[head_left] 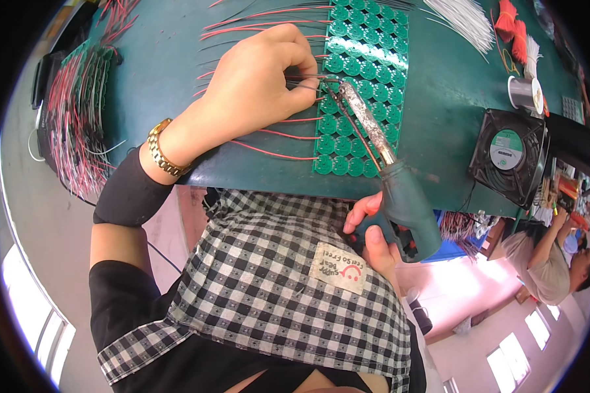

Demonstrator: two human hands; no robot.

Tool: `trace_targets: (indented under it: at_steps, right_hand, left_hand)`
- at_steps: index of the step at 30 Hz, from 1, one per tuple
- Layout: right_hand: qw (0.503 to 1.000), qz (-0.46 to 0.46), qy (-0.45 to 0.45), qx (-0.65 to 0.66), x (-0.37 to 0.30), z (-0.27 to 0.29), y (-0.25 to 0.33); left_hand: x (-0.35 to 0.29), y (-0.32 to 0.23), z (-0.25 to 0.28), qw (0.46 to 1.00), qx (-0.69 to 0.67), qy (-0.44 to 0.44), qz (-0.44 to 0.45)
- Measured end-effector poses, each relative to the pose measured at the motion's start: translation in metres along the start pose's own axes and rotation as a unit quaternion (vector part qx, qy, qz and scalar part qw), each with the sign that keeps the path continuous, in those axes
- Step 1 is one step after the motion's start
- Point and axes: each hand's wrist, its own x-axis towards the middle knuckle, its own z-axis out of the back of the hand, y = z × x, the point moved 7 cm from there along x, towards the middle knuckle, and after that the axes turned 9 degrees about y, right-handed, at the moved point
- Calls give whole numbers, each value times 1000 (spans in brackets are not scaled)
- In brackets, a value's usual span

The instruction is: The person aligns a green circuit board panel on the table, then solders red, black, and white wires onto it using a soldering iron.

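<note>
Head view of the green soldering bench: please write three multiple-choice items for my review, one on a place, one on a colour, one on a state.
1. Where does the square black cooling fan sit on the green bench top?
A. at its right end
B. at its left end
C. under the left hand

2. What colour is the panel of small round circuit boards?
A. blue
B. green
C. white

3. What is the left hand doing?
A. lying flat and open
B. holding the teal-handled soldering iron
C. pinching thin red wires at the panel's edge

Answers:
1 A, the fan stands at the right edge of the bench, near the solder spool.
2 B, the round boards are green.
3 C, the fingers are closed on wires beside the iron's tip; the right hand grips the iron.
</note>
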Motion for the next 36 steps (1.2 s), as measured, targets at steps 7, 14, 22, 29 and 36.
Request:
trace_targets:
  at_steps: [7,14,22,29,36]
  right_hand:
    - [997,67,-43,13,-5,2,6]
    - [997,65,-38,21,-4,2,9]
    - [995,92,-32,31,-8,4,8]
    - [996,75,-40,-13,-10,0,9]
    - [993,84,-74,-35,-23,12,7]
  left_hand:
    - [1,3,-1,1000,-5,12,12]
    - [0,2,1,1000,18,10,5]
    - [0,3,1,1000,10,12,0]
    - [-6,-11,21,989,92,-19,-116]
    - [-24,-33,17,992,28,64,-105]
